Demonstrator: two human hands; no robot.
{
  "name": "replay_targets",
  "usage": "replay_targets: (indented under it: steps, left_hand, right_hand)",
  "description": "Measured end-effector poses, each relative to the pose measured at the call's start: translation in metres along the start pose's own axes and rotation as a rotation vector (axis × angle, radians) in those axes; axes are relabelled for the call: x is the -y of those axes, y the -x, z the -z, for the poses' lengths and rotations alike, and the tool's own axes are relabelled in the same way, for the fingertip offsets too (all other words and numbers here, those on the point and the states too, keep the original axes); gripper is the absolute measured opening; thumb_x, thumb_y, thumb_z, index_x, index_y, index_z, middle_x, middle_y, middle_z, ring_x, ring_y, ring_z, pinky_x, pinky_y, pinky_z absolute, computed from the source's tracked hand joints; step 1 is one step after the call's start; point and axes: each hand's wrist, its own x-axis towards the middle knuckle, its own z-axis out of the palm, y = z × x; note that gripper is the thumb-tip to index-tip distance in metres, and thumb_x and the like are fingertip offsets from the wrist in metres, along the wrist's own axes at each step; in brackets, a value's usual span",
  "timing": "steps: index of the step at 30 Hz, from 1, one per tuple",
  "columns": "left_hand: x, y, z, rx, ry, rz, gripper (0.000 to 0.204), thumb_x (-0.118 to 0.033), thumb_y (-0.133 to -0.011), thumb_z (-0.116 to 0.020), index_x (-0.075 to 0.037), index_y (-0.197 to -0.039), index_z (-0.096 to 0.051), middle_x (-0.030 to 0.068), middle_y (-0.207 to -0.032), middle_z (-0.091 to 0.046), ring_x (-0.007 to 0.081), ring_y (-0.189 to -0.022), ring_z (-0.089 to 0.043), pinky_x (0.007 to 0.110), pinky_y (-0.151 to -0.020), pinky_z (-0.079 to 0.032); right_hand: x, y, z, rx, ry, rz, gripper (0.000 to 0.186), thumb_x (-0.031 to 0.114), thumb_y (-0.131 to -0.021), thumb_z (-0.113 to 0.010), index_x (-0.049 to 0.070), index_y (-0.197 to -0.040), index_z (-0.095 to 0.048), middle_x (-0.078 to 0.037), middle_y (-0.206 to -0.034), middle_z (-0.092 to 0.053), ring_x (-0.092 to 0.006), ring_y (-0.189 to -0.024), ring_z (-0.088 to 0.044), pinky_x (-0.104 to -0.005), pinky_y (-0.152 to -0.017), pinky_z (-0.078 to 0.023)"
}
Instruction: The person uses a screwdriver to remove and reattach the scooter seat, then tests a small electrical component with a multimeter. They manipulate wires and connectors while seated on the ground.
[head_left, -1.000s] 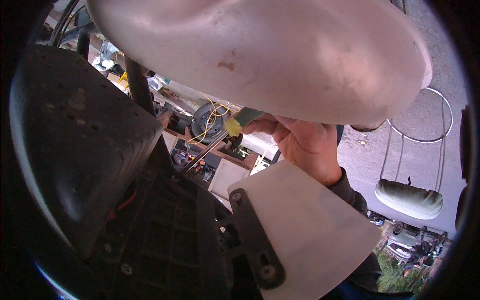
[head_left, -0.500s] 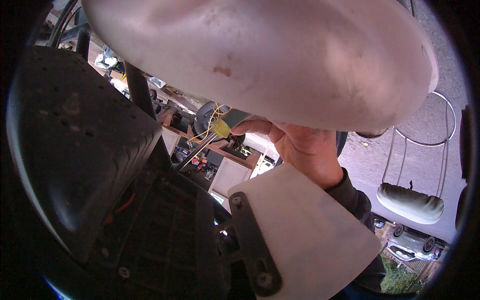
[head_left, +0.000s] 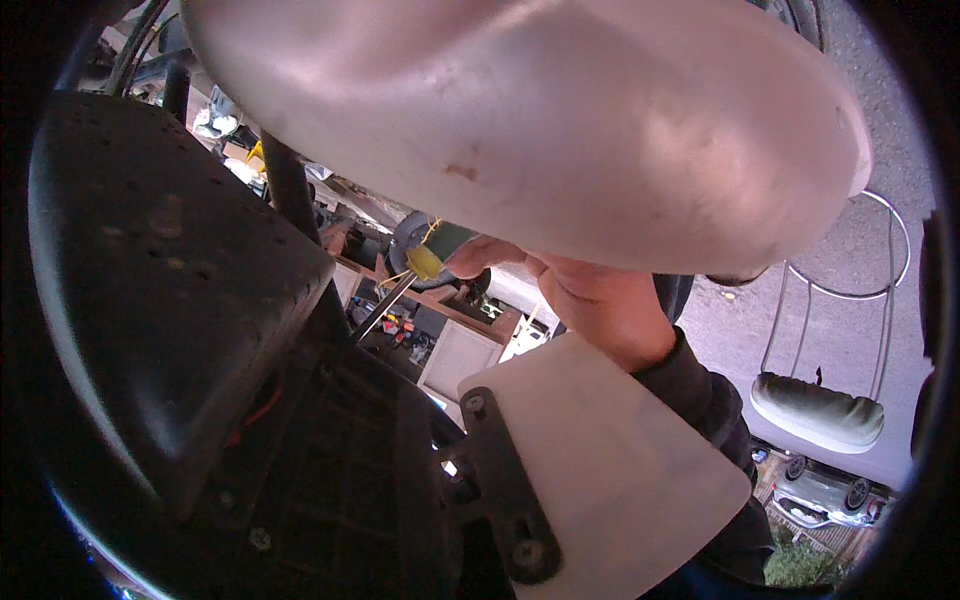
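Note:
My right hand (head_left: pixel 610 310) reaches in from the lower right in a dark sleeve, with its fingers closed round the handle of a screwdriver (head_left: pixel 424 263). The handle is green and yellow. Its metal shaft slants down to the left, and the tip is hidden at a black ribbed plastic housing (head_left: pixel 180 260). Part of my hand is covered by a large pale rounded shell (head_left: pixel 560 130) above it. Below the wrist is a pale flat plate (head_left: pixel 620 470), fastened to a black bracket (head_left: pixel 510 490) with screws. My left hand is not in view.
Behind the screwdriver are a dark wheel (head_left: pixel 408 240), a wooden frame and scattered small items. A stool with a padded seat (head_left: pixel 818 412) and metal ring stands on the paving at the right. A silver car (head_left: pixel 825 492) appears at the lower right.
My right hand and the screwdriver have shifted slightly left, nearer the black housing. The whole view has also moved a little. My grip on the handle stays closed.

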Motion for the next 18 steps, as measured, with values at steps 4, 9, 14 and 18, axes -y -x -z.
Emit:
replay_targets:
  steps: [4, 9, 14, 18]
  left_hand:
    - [0.002, 0.0, 0.005, 0.004, -0.006, -0.026, 0.073, -0.054, -0.103, -0.049, -0.009, -0.159, -0.035, 0.0296, -0.155, -0.046, 0.0495, -0.148, -0.04, 0.067, -0.124, -0.023]
    - [0.012, 0.001, 0.015, -0.005, -0.009, -0.092, 0.071, -0.053, -0.104, -0.049, -0.01, -0.159, -0.035, 0.0296, -0.155, -0.046, 0.0498, -0.148, -0.04, 0.068, -0.124, -0.023]
    - [0.03, 0.01, 0.025, -0.069, -0.017, -0.139, 0.07, -0.054, -0.104, -0.046, -0.011, -0.159, -0.036, 0.0286, -0.155, -0.046, 0.0485, -0.148, -0.04, 0.068, -0.125, -0.023]
    - [0.016, -0.003, 0.002, -0.19, -0.038, -0.003, 0.073, -0.063, -0.105, -0.032, -0.01, -0.154, -0.042, 0.026, -0.15, -0.05, 0.0437, -0.146, -0.043, 0.066, -0.126, -0.021]
  right_hand:
    - [0.009, -0.007, 0.003, 0.057, -0.08, 0.018, 0.027, 0.012, -0.1, -0.062, 0.004, -0.126, -0.066, -0.014, -0.109, -0.072, -0.03, -0.1, -0.071, -0.0417, -0.088, -0.057]
    - [0.018, -0.019, -0.009, -0.039, -0.433, -0.014, 0.028, 0.0, -0.099, -0.066, -0.007, -0.126, -0.06, -0.02, -0.1, -0.071, -0.0297, -0.088, -0.073, -0.0382, -0.076, -0.061]
    - [0.021, -0.022, -0.005, 0.021, -0.448, -0.026, 0.026, 0.006, -0.099, -0.07, -0.01, -0.119, -0.063, -0.021, -0.1, -0.072, -0.0291, -0.084, -0.074, -0.0375, -0.075, -0.062]
    - [0.026, -0.021, -0.007, 0.003, -0.369, -0.066, 0.025, 0.009, -0.099, -0.072, -0.009, -0.115, -0.065, -0.017, -0.09, -0.073, -0.0274, -0.079, -0.074, -0.0355, -0.072, -0.062]
